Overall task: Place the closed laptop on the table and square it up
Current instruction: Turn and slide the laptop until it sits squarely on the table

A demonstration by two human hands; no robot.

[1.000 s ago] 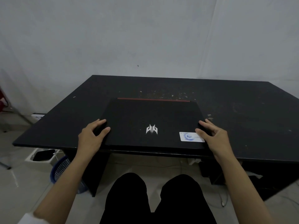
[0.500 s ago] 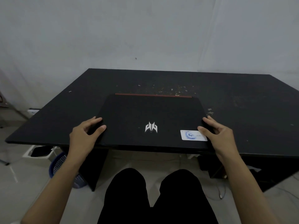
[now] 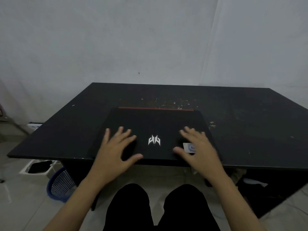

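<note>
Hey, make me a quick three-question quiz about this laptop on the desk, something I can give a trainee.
1. True or false: the laptop lies closed on the table.
2. Multiple choice: what does the right hand partly cover? A) the silver logo B) the white sticker C) the red strip
3. Fill in: the red strip runs along the laptop's ___ edge, the one away from the person.

Key
1. True. The lid is down, its logo facing up.
2. B. The white sticker shows only in part beside that hand; the left hand, fingers spread, is over the lid's other side.
3. Far.
</note>
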